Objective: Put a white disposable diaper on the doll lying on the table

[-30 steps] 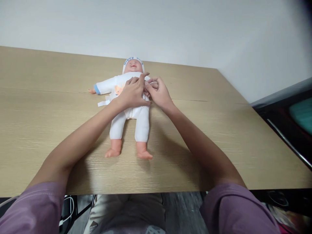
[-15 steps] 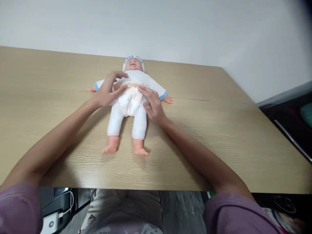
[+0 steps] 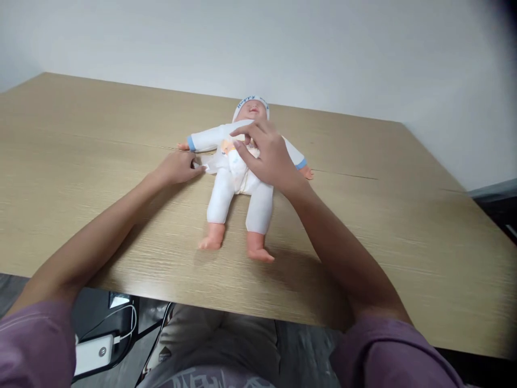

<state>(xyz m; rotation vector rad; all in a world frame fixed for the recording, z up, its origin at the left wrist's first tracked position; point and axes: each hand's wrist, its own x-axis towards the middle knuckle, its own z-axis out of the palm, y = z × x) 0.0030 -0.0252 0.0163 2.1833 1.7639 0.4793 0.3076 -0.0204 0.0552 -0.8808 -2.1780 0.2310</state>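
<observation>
The diaper (image 3: 239, 170) wraps the hips of the doll (image 3: 259, 210) on the tabletop (image 3: 100, 178), front raised; its wing (image 3: 216, 163) beside the doll's right hip sticks out, unfastened. The left hand (image 3: 176, 168) pinches this wing; the right hand (image 3: 274, 156), fingers parted, covers the doll's other side.

The doll (image 3: 260, 200) has smooth, plastic-looking feet (image 3: 257, 248) with a faint sheen. Its suit (image 3: 221, 196) is matt cloth; the diaper (image 3: 238, 168) looks soft and papery, though blur leaves its finish unsure. The bench (image 3: 121, 124) is grained, wood-like, lightly glossy; the wall (image 3: 202, 43), smooth and matt; the sleeves (image 3: 38, 345), matt cloth; the power bank (image 3: 92, 355), smooth plastic.
</observation>
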